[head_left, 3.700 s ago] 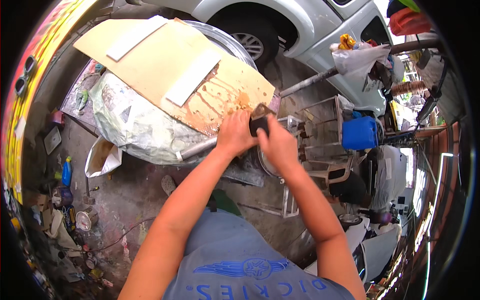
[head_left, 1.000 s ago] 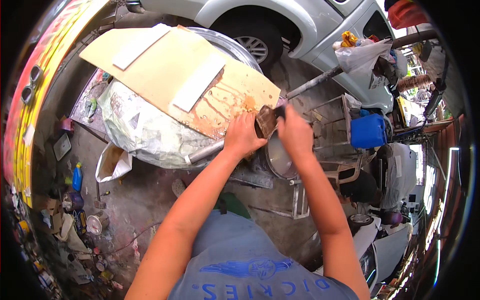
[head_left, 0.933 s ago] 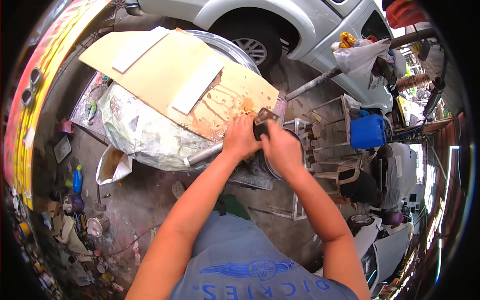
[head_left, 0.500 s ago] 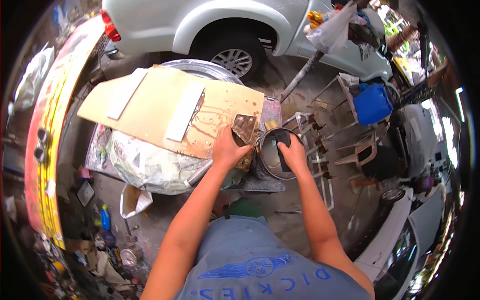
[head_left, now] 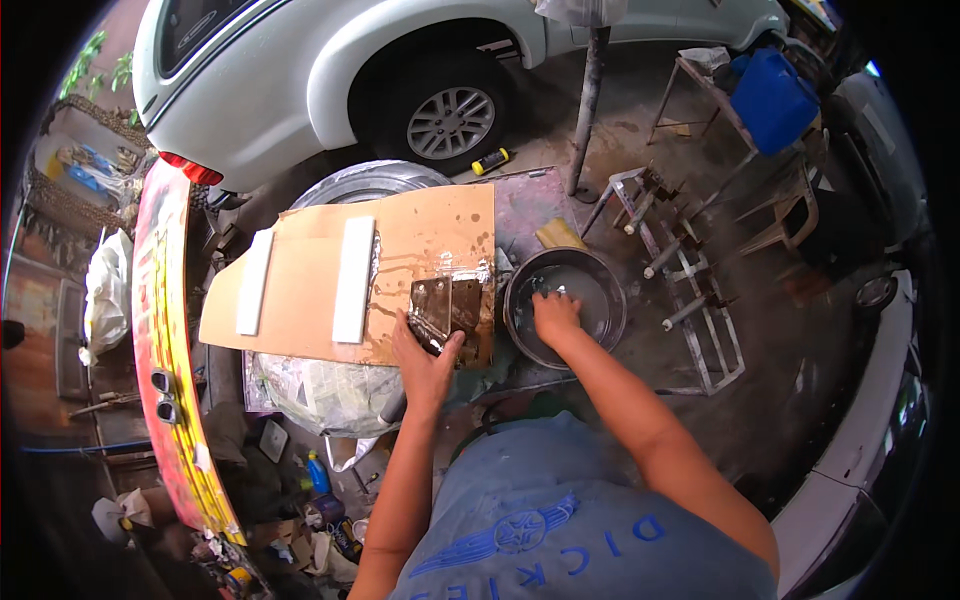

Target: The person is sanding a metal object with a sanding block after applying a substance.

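Observation:
My left hand [head_left: 422, 362] grips the near edge of a wet, dark brown metal plate [head_left: 430, 304], thumb on one side and fingers on the other. The plate rests on a damp sheet of cardboard [head_left: 310, 265]. To its right stands a round dark bucket [head_left: 618, 318] with cloudy water in it. Inside the bucket is my right hand [head_left: 556, 314], its fingers curled down at the water. Whatever those fingers hold is hidden. Behind the bucket's rim lies a yellowish block [head_left: 560, 234], perhaps a sponge.
Two white strips [head_left: 354, 280] lie across the cardboard. A metal frame [head_left: 690, 290] stands right of the bucket, near a post [head_left: 590, 110]. A pale pickup [head_left: 270, 90] is parked beyond. A red and yellow panel [head_left: 165, 360] leans at left; a blue jug [head_left: 774, 102] sits far right.
The dark block that my right hand held over the bucket no longer shows; that hand is now down in it. My left hand still holds the plate. The view has shifted.

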{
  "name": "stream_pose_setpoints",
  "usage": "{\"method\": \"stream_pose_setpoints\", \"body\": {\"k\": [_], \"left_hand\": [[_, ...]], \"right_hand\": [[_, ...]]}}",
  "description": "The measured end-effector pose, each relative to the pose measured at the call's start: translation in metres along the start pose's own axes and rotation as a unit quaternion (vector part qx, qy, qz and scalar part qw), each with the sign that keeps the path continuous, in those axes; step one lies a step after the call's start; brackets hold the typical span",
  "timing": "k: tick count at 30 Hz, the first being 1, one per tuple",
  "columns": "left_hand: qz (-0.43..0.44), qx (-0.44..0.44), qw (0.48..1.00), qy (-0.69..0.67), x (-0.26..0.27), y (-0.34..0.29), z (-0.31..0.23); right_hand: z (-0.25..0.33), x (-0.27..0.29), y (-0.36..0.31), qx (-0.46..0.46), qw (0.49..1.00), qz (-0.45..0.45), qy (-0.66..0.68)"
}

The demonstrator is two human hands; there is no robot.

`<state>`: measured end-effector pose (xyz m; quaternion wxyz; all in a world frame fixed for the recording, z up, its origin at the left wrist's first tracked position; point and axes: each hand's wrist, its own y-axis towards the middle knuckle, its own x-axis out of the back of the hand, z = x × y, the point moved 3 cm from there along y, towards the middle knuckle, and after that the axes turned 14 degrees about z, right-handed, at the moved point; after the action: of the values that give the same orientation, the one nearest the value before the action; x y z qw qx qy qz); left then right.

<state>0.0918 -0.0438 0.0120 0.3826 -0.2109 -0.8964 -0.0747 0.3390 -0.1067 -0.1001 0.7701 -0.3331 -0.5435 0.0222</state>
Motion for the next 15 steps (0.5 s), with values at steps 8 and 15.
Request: {"method": "stream_pose_setpoints", "body": {"k": [8,15], "left_hand": [[-0.023,0.017,0.997,0.077,0.003,-0.022,0.008],[-0.146,-0.049,0.985,0.075,-0.015,-0.079,-0.003]], "right_hand": [[-0.009,0.025,-0.006,0.079,0.955,0.105,0.267],[-0.02,0.02,0.008,0.141,0.934,0.186,0.27]]}}
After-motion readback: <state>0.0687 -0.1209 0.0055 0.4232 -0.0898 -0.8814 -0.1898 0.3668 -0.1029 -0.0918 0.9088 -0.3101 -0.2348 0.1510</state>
